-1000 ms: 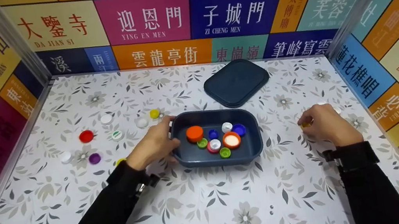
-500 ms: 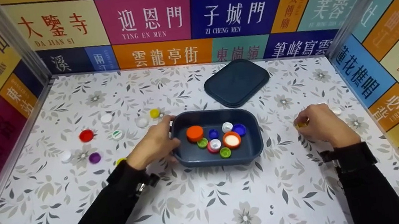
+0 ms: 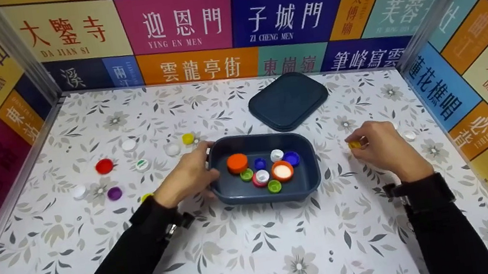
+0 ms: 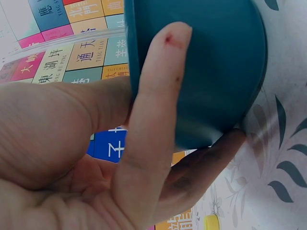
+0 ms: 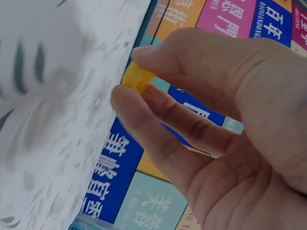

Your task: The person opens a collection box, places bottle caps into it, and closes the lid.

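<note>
At the left end of a dark blue-grey plastic box [image 3: 268, 194], my left hand [image 3: 189, 174] grips the wall. In the left wrist view its fingers [image 4: 156, 105] lie against the box's outer side [image 4: 220, 72]. Inside the box are several bottle caps, among them an orange cap [image 3: 237, 162], a green cap [image 3: 274, 186] and a blue cap [image 3: 291, 158]. To the right of the box, my right hand [image 3: 383, 147] pinches a yellow bottle cap [image 5: 137, 77] between thumb and fingertips, apart from the box.
Left of the box lie several loose caps, including a red cap [image 3: 104, 166], a purple cap [image 3: 114, 193] and a yellow cap [image 3: 188, 138]. A white cap [image 3: 409, 135] lies beyond my right hand. The dark box lid [image 3: 289, 100] rests behind the box. Printed panels surround the table.
My right hand has moved left toward the box with the yellow bottle cap in its fingers, uncovering a white cap behind it. The left hand and the box have stayed in place.
</note>
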The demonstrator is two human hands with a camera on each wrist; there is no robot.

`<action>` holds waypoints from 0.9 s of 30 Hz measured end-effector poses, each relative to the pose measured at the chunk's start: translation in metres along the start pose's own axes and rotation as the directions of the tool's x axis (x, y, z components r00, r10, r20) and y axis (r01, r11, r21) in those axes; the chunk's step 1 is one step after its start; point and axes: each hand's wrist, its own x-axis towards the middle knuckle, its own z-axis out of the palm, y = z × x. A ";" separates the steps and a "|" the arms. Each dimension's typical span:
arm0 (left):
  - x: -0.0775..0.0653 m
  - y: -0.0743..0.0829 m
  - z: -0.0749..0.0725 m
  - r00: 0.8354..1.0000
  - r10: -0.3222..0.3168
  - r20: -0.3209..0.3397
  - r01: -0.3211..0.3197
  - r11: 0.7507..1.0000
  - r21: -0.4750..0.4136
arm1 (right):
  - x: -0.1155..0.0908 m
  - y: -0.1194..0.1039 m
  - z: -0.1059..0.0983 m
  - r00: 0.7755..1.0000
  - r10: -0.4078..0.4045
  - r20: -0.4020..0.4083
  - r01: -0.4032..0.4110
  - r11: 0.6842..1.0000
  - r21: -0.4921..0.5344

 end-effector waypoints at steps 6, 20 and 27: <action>0.000 -0.001 0.001 1.000 0.013 -0.012 -0.012 0.999 0.050 | 0.005 -0.022 0.000 0.998 -0.055 -0.037 0.055 0.998 0.007; 0.001 0.001 0.000 1.000 -0.013 -0.001 0.013 0.999 0.048 | 0.025 -0.075 0.008 0.983 -0.162 -0.081 0.171 0.979 0.113; 0.001 0.001 0.000 1.000 -0.005 -0.001 0.005 1.000 0.026 | 0.033 -0.102 0.022 0.955 -0.281 -0.091 0.290 0.951 0.110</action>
